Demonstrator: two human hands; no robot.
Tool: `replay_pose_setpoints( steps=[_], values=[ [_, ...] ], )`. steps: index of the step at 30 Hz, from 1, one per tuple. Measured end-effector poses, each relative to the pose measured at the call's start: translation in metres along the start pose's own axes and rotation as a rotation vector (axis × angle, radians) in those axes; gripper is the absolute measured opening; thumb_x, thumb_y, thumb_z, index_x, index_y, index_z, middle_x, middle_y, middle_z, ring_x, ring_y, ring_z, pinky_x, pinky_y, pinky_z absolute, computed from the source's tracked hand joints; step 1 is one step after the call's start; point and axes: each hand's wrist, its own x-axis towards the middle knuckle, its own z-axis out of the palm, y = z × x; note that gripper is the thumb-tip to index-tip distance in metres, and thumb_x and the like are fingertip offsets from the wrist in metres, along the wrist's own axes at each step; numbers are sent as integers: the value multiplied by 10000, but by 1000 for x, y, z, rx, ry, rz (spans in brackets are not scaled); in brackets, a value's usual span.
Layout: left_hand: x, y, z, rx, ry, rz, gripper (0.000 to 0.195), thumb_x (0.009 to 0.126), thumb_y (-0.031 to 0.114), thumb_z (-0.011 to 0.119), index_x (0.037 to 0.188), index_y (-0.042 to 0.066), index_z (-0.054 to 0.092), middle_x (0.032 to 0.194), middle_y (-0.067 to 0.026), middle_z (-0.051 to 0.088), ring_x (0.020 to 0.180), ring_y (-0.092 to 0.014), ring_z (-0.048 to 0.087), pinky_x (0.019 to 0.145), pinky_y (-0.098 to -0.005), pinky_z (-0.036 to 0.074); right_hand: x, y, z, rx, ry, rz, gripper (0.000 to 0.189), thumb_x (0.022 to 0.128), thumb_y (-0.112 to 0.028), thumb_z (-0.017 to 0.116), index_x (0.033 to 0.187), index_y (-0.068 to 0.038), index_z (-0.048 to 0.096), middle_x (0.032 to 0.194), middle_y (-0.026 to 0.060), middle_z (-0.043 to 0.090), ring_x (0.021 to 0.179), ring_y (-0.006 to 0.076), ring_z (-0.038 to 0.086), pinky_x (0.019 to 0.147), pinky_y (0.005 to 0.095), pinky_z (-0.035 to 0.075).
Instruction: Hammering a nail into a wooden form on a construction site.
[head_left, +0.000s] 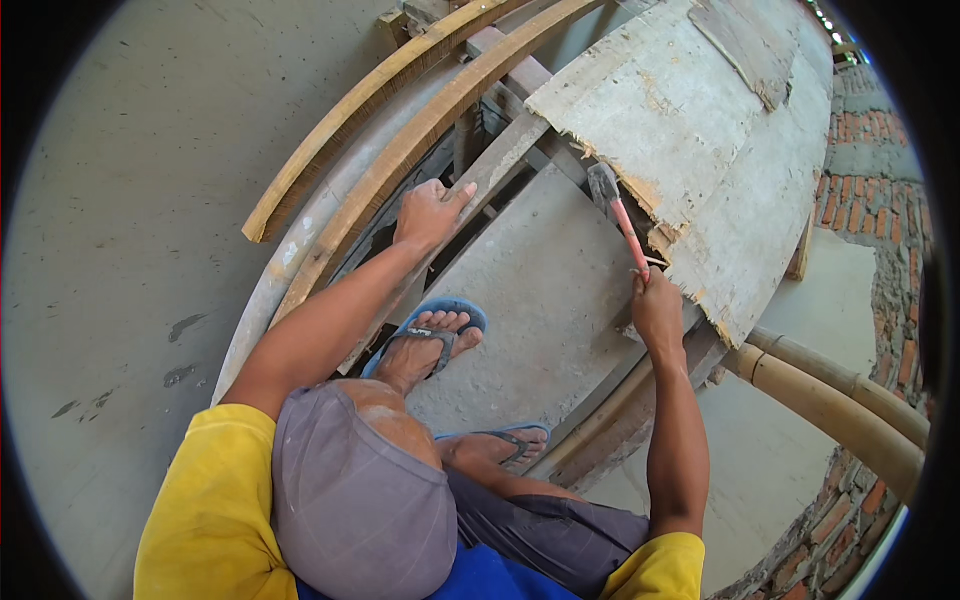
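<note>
My right hand (657, 307) is closed around the red handle of a hammer (628, 225). The hammer's grey metal head lies over the gap beside the splintered edge of a plywood sheet (660, 127). To the left, my left hand (433, 214) rests on a long wooden beam (499, 161), thumb on its top face and fingers curled over the side. Below and between the hands is a dusty grey board (536, 262), with my feet in blue flip-flops on it. What the hammer head touches cannot be told.
Two curved wooden strips (442, 124) run along the left, with dark gaps between them and the beam. Bamboo poles (825, 405) extend at the lower right, near an exposed brick wall (855, 206). A loose-looking plywood piece (742, 45) lies on the sheet at the top.
</note>
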Motion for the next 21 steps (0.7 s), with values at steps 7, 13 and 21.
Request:
replay_pose_setpoints(
  steps=[7, 13, 21],
  values=[
    [26, -98, 9, -26, 152, 252, 583, 787, 561, 621, 684, -11, 570, 692, -238, 594, 702, -359, 599, 653, -429, 441, -36, -108, -38, 300, 239, -471, 210, 866, -169, 610, 739, -37, 509, 660, 197, 552, 589, 395, 562, 510, 438, 428],
    [0, -4, -8, 3, -13, -15, 615, 788, 573, 619, 634, -13, 513, 618, -183, 514, 603, -281, 495, 601, -411, 402, -10, -36, -7, 118, 218, -415, 219, 858, -181, 614, 770, -8, 514, 664, 215, 550, 621, 415, 558, 526, 436, 416],
    [-2, -4, -14, 39, -55, -54, 582, 792, 559, 614, 664, -4, 539, 636, -203, 584, 650, -325, 590, 638, -419, 444, -27, -76, -26, 182, -53, -109, 212, 872, -188, 594, 794, -8, 512, 687, 213, 594, 668, 405, 596, 553, 496, 434]
  ],
)
